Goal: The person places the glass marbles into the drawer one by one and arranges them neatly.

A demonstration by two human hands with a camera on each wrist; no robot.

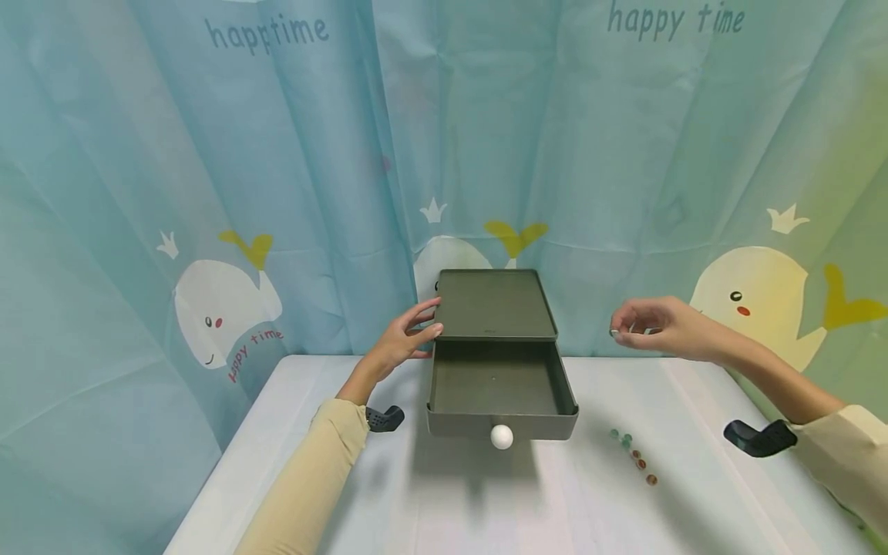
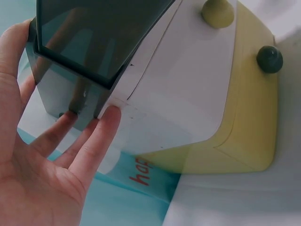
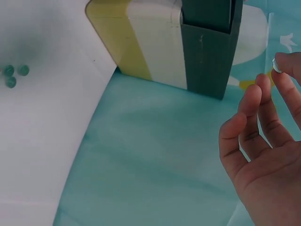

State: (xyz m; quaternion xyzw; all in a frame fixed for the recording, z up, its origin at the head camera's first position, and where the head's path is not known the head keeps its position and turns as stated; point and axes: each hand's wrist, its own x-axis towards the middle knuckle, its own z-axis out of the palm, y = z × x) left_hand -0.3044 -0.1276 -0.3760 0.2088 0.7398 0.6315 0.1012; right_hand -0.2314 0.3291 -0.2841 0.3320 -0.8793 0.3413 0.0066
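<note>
A small drawer unit (image 1: 494, 304) with a dark green top stands at the back of the table. Its top drawer (image 1: 494, 378), dark green with a white knob (image 1: 502, 437), is pulled out, and its visible floor is bare. My left hand (image 1: 402, 339) rests with spread fingers against the unit's left side, fingertips (image 2: 110, 115) on the wall. Right of the unit, my right hand (image 1: 655, 327) is raised above the table. Its thumb and index finger pinch a small shiny glass bead (image 3: 276, 66), mostly covered by the fingertips; the other fingers are loosely bent.
Several green beads (image 1: 627, 441) and reddish-brown beads (image 1: 641, 464) lie in a line on the white table (image 1: 486, 516), right of the drawer. Below the top drawer, the unit has white and yellow drawers with a yellow knob (image 2: 217, 13) and a dark green knob (image 2: 270, 59). A printed curtain (image 1: 333, 154) hangs behind.
</note>
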